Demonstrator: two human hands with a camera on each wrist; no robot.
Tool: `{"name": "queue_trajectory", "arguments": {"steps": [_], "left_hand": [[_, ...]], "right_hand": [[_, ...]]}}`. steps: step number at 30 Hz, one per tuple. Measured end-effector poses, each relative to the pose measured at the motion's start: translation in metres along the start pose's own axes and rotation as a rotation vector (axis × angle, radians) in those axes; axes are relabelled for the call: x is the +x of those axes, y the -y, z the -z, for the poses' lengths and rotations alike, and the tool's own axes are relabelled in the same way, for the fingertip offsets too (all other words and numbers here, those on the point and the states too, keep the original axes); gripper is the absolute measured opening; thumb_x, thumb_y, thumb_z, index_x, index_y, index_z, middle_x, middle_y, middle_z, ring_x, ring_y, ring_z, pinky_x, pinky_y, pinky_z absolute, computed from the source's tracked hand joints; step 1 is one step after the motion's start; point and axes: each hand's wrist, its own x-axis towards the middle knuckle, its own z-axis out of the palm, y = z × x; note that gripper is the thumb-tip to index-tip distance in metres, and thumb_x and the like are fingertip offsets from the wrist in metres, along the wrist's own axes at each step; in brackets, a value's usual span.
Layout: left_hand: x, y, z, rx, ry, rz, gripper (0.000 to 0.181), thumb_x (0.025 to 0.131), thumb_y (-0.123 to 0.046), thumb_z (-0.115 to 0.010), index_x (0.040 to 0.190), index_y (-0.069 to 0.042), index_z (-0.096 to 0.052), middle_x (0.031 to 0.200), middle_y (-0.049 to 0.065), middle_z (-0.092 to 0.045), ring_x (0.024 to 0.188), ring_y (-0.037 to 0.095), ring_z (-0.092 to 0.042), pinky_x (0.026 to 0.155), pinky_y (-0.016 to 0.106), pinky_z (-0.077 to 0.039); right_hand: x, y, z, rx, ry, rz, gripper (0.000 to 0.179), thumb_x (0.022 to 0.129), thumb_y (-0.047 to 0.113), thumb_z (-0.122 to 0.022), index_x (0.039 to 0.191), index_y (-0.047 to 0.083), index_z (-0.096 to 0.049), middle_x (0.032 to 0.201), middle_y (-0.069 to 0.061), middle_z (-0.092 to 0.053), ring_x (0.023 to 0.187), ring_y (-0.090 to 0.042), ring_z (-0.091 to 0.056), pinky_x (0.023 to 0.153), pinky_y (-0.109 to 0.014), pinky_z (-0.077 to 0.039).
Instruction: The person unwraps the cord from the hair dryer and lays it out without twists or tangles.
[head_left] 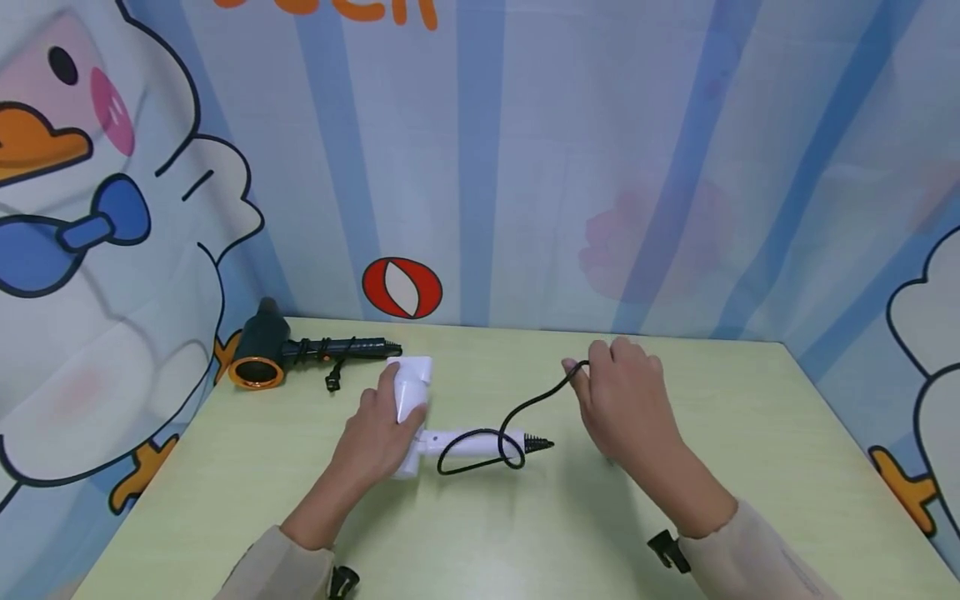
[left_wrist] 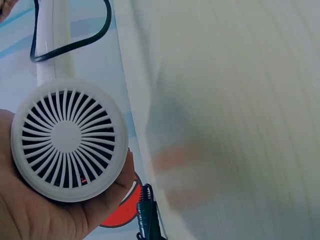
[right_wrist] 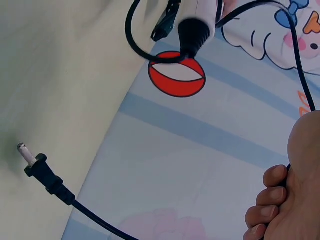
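Observation:
My left hand [head_left: 375, 437] grips the body of a white hair dryer [head_left: 410, 390], whose handle points right. The left wrist view shows its round slatted grille [left_wrist: 66, 137] facing the camera, with fingers wrapped behind it. A black power cord [head_left: 536, 400] leaves the handle's end and loops across the handle. To the right, above the table, my right hand [head_left: 626, 400] holds this cord in curled fingers. The right wrist view shows the cord's two-pin plug [right_wrist: 45, 172] hanging free from the hand.
A dark green hair dryer [head_left: 262, 346] with an orange-rimmed nozzle lies at the table's back left, its cord wrapped round the handle. The pale table [head_left: 720, 417] meets a blue striped, cartoon-printed cloth [head_left: 525, 167] behind and at the sides.

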Motion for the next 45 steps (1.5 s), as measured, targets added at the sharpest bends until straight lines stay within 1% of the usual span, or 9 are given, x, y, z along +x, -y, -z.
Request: {"name": "queue_trajectory", "arguments": {"steps": [7, 17, 21, 25, 28, 32, 35, 40, 45], "left_hand": [[0.002, 0.002, 0.005, 0.000, -0.008, 0.039, 0.079, 0.100, -0.044, -0.055, 0.161, -0.017, -0.013, 0.131, 0.023, -0.048, 0.095, 0.035, -0.061, 0.068, 0.043, -0.055], [0.002, 0.001, 0.005, -0.002, -0.011, 0.042, 0.080, 0.100, -0.044, -0.055, 0.161, -0.016, -0.012, 0.132, 0.024, -0.048, 0.096, 0.036, -0.061, 0.069, 0.044, -0.055], [0.002, 0.002, 0.006, -0.002, -0.011, 0.064, 0.081, 0.100, -0.044, -0.056, 0.161, -0.017, -0.011, 0.133, 0.024, -0.047, 0.099, 0.036, -0.061, 0.071, 0.046, -0.057], [0.003, 0.003, 0.007, -0.002, -0.015, 0.073, 0.081, 0.100, -0.044, -0.056, 0.161, -0.017, -0.011, 0.132, 0.024, -0.047, 0.099, 0.037, -0.061, 0.071, 0.047, -0.057], [0.002, 0.005, 0.008, -0.002, -0.020, 0.065, 0.081, 0.100, -0.044, -0.056, 0.161, -0.016, -0.011, 0.130, 0.024, -0.048, 0.097, 0.036, -0.061, 0.070, 0.046, -0.056], [0.002, 0.007, 0.009, -0.001, -0.026, 0.059, 0.080, 0.100, -0.043, -0.056, 0.161, -0.016, -0.012, 0.129, 0.025, -0.048, 0.095, 0.036, -0.061, 0.068, 0.044, -0.056], [0.002, 0.008, 0.009, 0.003, -0.029, 0.063, 0.080, 0.100, -0.043, -0.056, 0.161, -0.016, -0.011, 0.129, 0.025, -0.048, 0.095, 0.037, -0.061, 0.069, 0.046, -0.056], [0.002, 0.009, 0.009, 0.002, -0.021, 0.074, 0.081, 0.100, -0.044, -0.056, 0.161, -0.016, -0.010, 0.131, 0.025, -0.047, 0.098, 0.038, -0.060, 0.072, 0.048, -0.056], [0.002, 0.011, 0.010, 0.003, -0.011, 0.082, 0.082, 0.100, -0.045, -0.055, 0.161, -0.017, -0.010, 0.132, 0.025, -0.046, 0.098, 0.037, -0.060, 0.071, 0.046, -0.056]], "right_hand": [[-0.019, 0.001, 0.005, -0.005, -0.051, 0.071, 0.043, 0.101, 0.036, -0.060, 0.076, 0.010, -0.037, 0.068, -0.004, -0.030, 0.059, -0.021, -0.027, 0.059, -0.035, -0.022], [-0.022, -0.004, 0.004, 0.006, -0.077, 0.095, 0.042, 0.102, 0.037, -0.058, 0.077, 0.010, -0.037, 0.069, -0.004, -0.030, 0.060, -0.021, -0.026, 0.060, -0.035, -0.021], [-0.024, -0.007, 0.007, 0.082, -0.029, 0.078, 0.035, 0.105, 0.033, -0.053, 0.080, 0.011, -0.042, 0.072, -0.002, -0.034, 0.063, -0.019, -0.030, 0.063, -0.035, -0.024], [-0.028, -0.013, 0.013, 0.198, 0.015, 0.063, 0.020, 0.104, 0.019, -0.046, 0.086, 0.012, -0.049, 0.079, 0.000, -0.043, 0.068, -0.016, -0.035, 0.069, -0.037, -0.028], [-0.031, -0.021, 0.016, 0.281, 0.008, 0.078, 0.015, 0.102, 0.011, -0.042, 0.091, 0.011, -0.052, 0.086, -0.002, -0.049, 0.074, -0.016, -0.041, 0.074, -0.040, -0.032], [-0.038, -0.037, 0.018, 0.371, -0.004, 0.089, 0.010, 0.104, 0.008, -0.044, 0.102, 0.006, -0.053, 0.099, -0.008, -0.055, 0.087, -0.021, -0.050, 0.080, -0.044, -0.038], [-0.044, -0.051, 0.018, 0.399, -0.014, 0.113, 0.010, 0.105, 0.006, -0.045, 0.110, 0.002, -0.053, 0.103, -0.007, -0.053, 0.090, -0.019, -0.047, 0.080, -0.037, -0.038], [-0.055, -0.074, 0.019, 0.396, -0.048, 0.193, 0.012, 0.103, -0.002, -0.047, 0.111, 0.005, -0.053, 0.095, 0.003, -0.044, 0.083, -0.007, -0.035, 0.073, -0.023, -0.030], [-0.066, -0.096, 0.022, 0.394, -0.079, 0.232, 0.024, 0.096, -0.012, -0.056, 0.109, 0.007, -0.062, 0.101, 0.002, -0.049, 0.085, -0.004, -0.036, 0.071, -0.018, -0.031]]}}
